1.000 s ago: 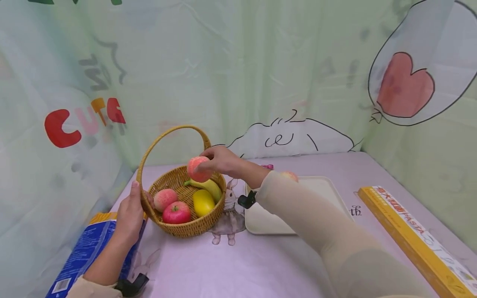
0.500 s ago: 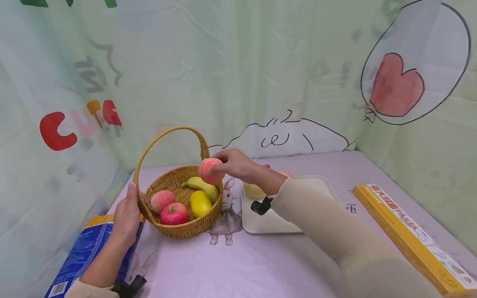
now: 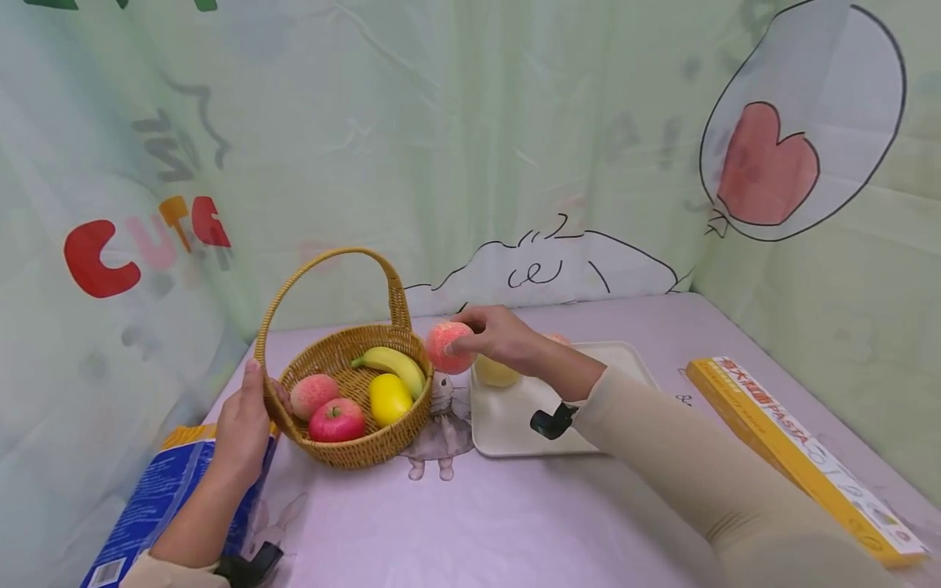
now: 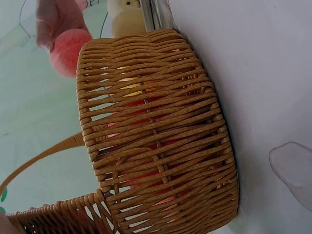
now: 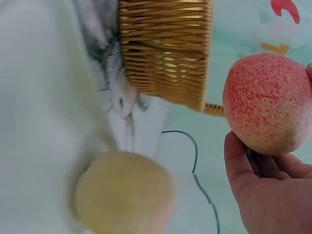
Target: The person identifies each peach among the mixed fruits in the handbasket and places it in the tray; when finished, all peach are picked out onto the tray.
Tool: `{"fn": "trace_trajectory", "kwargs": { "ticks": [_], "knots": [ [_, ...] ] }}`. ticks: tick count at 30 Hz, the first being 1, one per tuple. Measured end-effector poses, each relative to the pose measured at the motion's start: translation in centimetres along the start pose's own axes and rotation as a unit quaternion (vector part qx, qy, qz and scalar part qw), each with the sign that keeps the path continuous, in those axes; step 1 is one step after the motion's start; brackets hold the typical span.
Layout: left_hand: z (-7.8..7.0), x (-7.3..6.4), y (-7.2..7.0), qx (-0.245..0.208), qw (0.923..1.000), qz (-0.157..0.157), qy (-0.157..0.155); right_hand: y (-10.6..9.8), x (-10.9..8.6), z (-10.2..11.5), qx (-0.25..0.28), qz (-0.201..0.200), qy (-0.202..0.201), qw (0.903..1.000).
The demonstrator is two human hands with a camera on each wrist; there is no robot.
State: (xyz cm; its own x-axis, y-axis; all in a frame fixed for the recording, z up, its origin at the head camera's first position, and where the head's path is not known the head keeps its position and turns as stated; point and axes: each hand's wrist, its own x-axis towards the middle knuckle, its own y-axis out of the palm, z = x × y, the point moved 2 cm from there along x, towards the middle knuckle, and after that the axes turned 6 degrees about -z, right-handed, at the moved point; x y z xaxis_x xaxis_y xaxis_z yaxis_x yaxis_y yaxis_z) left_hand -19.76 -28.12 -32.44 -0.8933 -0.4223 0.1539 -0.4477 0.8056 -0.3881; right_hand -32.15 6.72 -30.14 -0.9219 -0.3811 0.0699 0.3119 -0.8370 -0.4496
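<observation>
In the right hand [image 3: 506, 335], a pink peach [image 3: 448, 348] is grasped between thumb and fingers, held aloft between the wicker basket [image 3: 360, 454] and the pale tray [image 3: 503, 426], on which a yellowish fruit [image 3: 496, 372] is set. By the left hand [image 3: 243, 429], the basket is gripped at the base of its handle [image 3: 399, 306]; inside, a banana [image 3: 395, 364], a yellow fruit [image 3: 390, 400], a red apple [image 3: 336, 421] and another peach [image 3: 312, 394] are held.
</observation>
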Motion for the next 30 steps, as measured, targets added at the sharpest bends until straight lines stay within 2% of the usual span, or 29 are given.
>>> {"fn": "trace_trajectory", "kwargs": {
  "ticks": [7,17,30],
  "knots": [
    [-0.1,0.0,-0.1,0.004,0.9999,0.001,0.01,-0.7,-1.5,-2.0,0.005,-0.013,0.009,0.9999],
    [0.0,0.0,-0.1,-0.003,1.0,0.001,0.006,-0.4,-4.2,-6.1,-0.044,-0.036,0.028,0.998],
    [0.0,0.0,-0.1,-0.017,0.9999,0.001,-0.003,-0.3,-5.5,-7.9,-0.059,-0.035,0.044,0.9967]
  ]
}}
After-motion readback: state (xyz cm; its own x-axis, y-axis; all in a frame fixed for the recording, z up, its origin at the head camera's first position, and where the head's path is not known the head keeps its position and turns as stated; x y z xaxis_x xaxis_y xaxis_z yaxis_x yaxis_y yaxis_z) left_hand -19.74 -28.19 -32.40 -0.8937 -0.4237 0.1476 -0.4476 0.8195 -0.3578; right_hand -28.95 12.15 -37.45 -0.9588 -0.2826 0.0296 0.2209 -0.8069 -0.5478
